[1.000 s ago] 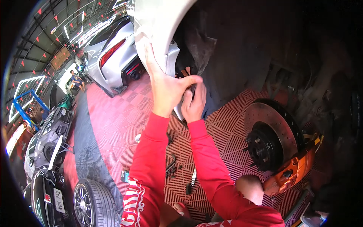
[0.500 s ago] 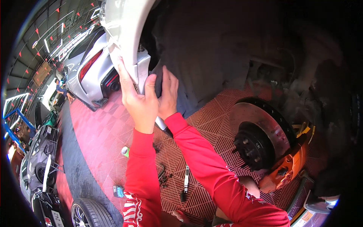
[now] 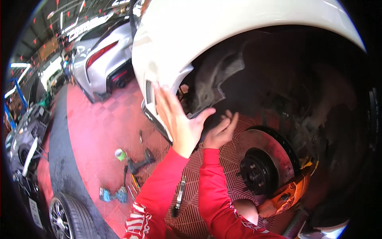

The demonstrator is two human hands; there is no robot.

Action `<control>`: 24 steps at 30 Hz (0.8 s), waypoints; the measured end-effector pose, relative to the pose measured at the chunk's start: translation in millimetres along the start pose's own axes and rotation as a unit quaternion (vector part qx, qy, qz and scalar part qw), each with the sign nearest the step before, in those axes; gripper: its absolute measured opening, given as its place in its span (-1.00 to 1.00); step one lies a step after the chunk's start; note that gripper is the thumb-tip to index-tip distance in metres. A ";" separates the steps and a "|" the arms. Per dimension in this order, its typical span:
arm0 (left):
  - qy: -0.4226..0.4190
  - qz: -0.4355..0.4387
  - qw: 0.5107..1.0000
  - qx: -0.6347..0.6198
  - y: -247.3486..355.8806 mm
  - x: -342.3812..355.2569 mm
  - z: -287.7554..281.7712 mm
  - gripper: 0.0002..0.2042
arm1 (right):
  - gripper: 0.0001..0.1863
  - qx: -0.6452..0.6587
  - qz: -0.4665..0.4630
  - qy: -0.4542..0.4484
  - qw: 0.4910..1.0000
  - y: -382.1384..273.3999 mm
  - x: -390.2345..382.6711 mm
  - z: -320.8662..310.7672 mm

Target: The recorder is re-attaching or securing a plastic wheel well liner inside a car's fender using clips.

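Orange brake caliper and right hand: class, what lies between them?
In the head view, the drilled brake disc with its black hub lies between the right hand and the orange brake caliper.

Left sleeve [image 3: 159, 199], 7 o'clock: big white block letters along the forearm, partly cut off. Right sleeve [image 3: 217, 191], 5 o'clock: white print, bunched up, unreadable. License plate [image 3: 35, 213] on black car [image 3: 24, 185], 8 o'clock: characters, blurred. Dark trim [image 3: 153, 120] under white bumper [image 3: 149, 51], 9 o'clock: tiny pale lettering, too small.
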State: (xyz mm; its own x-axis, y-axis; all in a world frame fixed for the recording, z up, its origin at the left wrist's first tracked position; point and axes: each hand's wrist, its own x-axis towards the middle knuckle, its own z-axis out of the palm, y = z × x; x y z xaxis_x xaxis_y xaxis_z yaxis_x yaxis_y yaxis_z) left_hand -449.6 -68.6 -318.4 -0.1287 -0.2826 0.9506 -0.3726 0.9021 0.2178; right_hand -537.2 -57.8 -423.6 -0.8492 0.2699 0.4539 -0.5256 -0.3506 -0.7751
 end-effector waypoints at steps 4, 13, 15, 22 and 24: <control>-0.049 0.040 0.994 0.087 6.9 -1.9 -9.8 0.08 | -0.49 0.066 -0.017 -0.147 0.987 -19.2 -13.0 6.4; -0.016 0.131 0.991 -0.001 -9.4 15.5 -13.0 -0.08 | -0.27 -0.028 -0.231 -0.232 0.944 25.6 -52.7 3.1; -0.064 0.121 0.991 -0.005 -36.9 18.0 -20.3 -0.07 | -0.26 -0.034 -0.252 -0.210 0.944 28.0 -51.9 13.2; -0.103 0.088 0.985 -0.105 -69.5 12.8 -26.4 -0.05 | -0.43 -0.027 -0.264 -0.234 0.935 28.0 -36.0 38.3; -0.074 0.029 0.985 -0.151 -63.5 14.9 -23.7 -0.02 | -0.50 -0.017 -0.297 -0.215 0.930 25.5 -33.1 49.5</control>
State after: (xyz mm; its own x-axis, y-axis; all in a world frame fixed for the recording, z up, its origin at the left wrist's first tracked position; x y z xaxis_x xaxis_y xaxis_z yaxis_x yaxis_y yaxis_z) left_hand -406.1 -122.4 -312.9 -0.2831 -0.2515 0.9255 -0.0738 0.9679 0.2404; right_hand -525.0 -120.0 -436.6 -0.3549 0.0206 0.9347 -0.9127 -0.2245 -0.3415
